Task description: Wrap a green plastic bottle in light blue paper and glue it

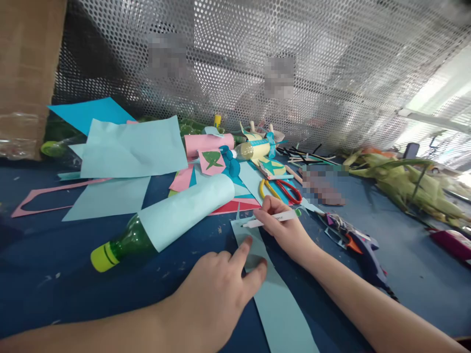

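A long light-blue paper strip (283, 309) runs from the middle of the table down to the lower edge of the view. My left hand (221, 289) rests on it, forefinger and thumb stretched out against the paper, the other fingers bent. Between the fingers of my right hand (283, 233) is a white marker (285, 215) with a green end, its tip at the strip's far end. To the left lies a green bottle (134, 237) with a yellow-green cap, wrapped in light-blue paper. Scissors (281, 186) with red and yellow handles lie just beyond my right hand.
A hot glue gun (356, 245) lies right of my right arm. Light-blue sheets (132, 149) and a pink paper frame (33, 201) are at the left. Paper-wrapped bottles stand behind, before a perforated metal screen (235, 54). Corn husks (397, 176) lie at the right.
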The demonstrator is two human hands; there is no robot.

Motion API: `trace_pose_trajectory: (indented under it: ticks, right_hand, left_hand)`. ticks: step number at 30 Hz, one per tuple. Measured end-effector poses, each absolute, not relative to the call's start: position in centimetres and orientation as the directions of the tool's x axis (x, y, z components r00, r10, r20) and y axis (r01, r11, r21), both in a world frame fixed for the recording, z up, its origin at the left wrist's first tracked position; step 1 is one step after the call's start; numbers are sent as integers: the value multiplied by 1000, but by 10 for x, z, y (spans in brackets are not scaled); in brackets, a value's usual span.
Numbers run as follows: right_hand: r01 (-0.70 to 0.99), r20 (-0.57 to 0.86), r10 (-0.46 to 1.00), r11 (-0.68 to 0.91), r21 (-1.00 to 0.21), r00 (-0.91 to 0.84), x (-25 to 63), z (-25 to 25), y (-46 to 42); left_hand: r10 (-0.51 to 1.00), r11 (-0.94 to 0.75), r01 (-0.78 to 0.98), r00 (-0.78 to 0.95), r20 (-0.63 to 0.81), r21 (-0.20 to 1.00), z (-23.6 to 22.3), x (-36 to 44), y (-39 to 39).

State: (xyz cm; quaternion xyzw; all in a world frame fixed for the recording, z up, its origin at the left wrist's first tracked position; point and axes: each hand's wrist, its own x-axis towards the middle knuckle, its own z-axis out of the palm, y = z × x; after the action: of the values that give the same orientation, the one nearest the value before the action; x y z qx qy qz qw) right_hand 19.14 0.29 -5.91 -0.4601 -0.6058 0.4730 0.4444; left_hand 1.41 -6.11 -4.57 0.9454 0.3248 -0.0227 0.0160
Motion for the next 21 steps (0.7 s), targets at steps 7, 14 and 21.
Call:
trace_pose_trajectory:
  ticks: [7,14,21]
  right_hand:
    - [172,102,973,140,-975,-208,192,-57,2]
    - [172,103,962,149,-974,-252,190,-56,2]
    - [165,127,956,175,-971,-266,190,-56,1]
  left_hand:
    - [599,-798,602,798,-67,36,-44,14,-61]
    - [596,-801,598,800,-68,12,-44,13,-61]
    - [594,-803,596,803,-58,20,-42,12,-60]
